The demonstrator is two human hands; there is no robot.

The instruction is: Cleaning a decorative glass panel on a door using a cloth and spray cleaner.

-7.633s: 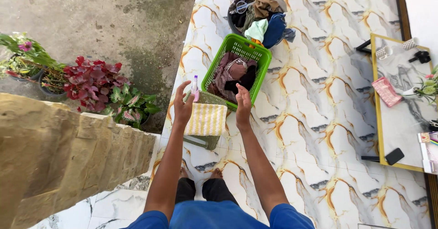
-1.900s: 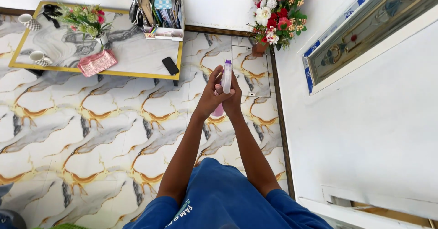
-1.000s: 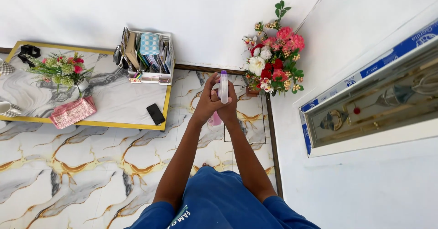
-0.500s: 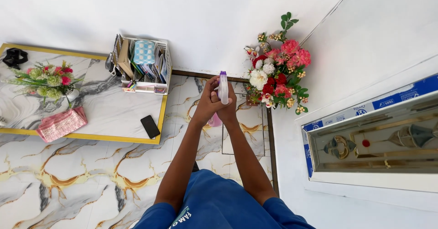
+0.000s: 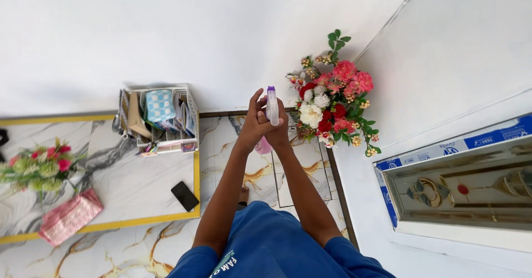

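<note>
- Both hands still clasp the spray bottle (image 5: pixel 271 106) upright in front of the chest; left hand (image 5: pixel 254 127) wraps it from one side, right hand (image 5: pixel 279 131) closes round its pink base; purple cap on top
- Since half a second ago the view has tilted up; more white wall (image 5: pixel 166 34) shows, the table (image 5: pixel 138 184) slides left and lower; the bouquet (image 5: pixel 332 103) stays just right of the bottle; the grip itself looks unchanged
- A framed panel (image 5: pixel 465 184) at right carries a blue strip label along its upper edge; a white basket (image 5: pixel 158 117) of booklets, a black phone (image 5: pixel 184 195) and a pink pouch (image 5: pixel 69 222) lie on the table
</note>
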